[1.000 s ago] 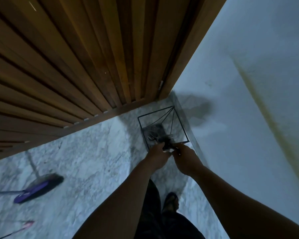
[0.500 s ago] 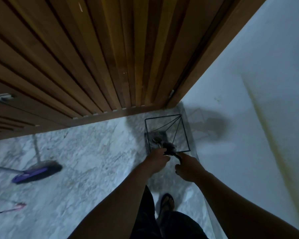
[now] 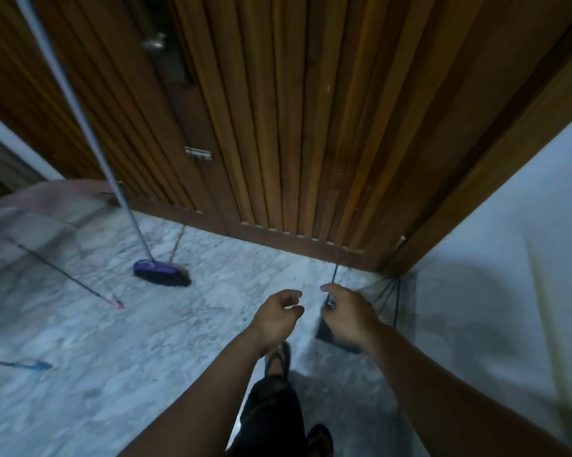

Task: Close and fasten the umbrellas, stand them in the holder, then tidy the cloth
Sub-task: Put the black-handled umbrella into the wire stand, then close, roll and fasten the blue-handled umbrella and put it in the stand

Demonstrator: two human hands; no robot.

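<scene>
A black wire holder (image 3: 393, 291) stands in the corner between the wooden door and the white wall, mostly blurred. My right hand (image 3: 347, 316) is at its near left corner, fingers curled on a dark umbrella (image 3: 325, 334) that stands in it. My left hand (image 3: 278, 313) hovers to the left of the holder, loosely curled and holding nothing. A thin shaft with a pink tip (image 3: 116, 304) lies on the marble floor at the left. A blue tip (image 3: 37, 365) shows at the left edge. A pale pinkish sheet (image 3: 47, 199) lies at the far left.
A broom with a purple head (image 3: 160, 274) leans against the slatted wooden door (image 3: 294, 127). The white wall (image 3: 509, 258) closes off the right side. My sandalled foot (image 3: 278, 354) stands just behind the hands on the marble floor (image 3: 146, 357).
The view has swung up and left. My left hand has come off the umbrella in the holder and drawn back to the left. My right hand stays at the holder.
</scene>
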